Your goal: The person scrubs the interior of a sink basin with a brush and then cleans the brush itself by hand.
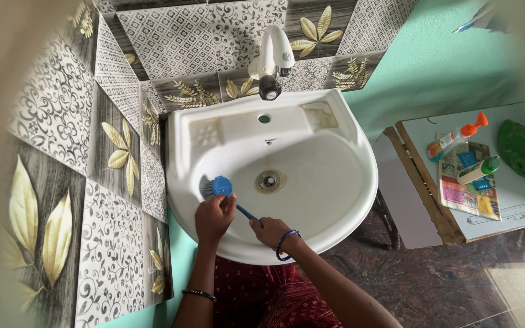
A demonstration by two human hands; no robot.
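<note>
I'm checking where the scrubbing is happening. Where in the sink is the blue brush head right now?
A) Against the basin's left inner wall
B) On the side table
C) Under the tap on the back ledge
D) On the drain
A: the blue brush head presses the sink basin's left inner wall, left of the drain.

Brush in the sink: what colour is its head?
Blue: the brush head and handle are blue, with dark bristles, seen in the head view.

Basin [335,182] right half open around drain [269,180], tap [273,61] overhanging the back rim, tiled wall [62,182] close on left, brush [220,187] at left slope
</note>
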